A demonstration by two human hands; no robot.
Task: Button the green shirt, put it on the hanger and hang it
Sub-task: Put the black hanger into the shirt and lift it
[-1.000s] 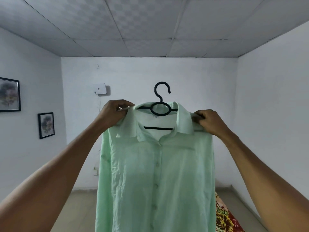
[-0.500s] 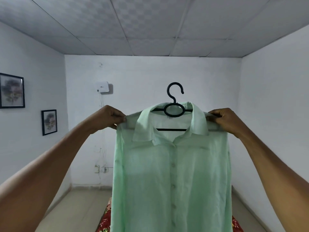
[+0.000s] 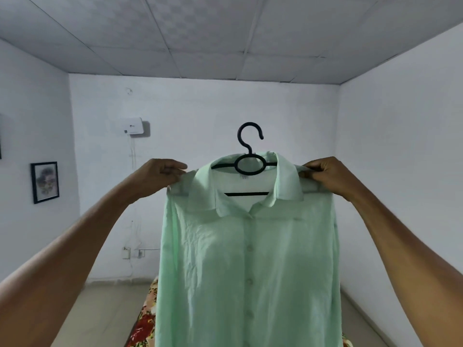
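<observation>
We hold the green shirt (image 3: 248,259) raised in front of us on the black hanger (image 3: 249,164), buttoned down the front, with the hanger's hook standing free above the collar. Our left hand (image 3: 156,175) pinches the fabric at one shoulder and our right hand (image 3: 328,174) pinches it at the other, fingers curled around the cloth. Behind the shirt we see a white wall box (image 3: 134,125), a framed picture (image 3: 45,182) and a floral cloth (image 3: 142,321) low down.
</observation>
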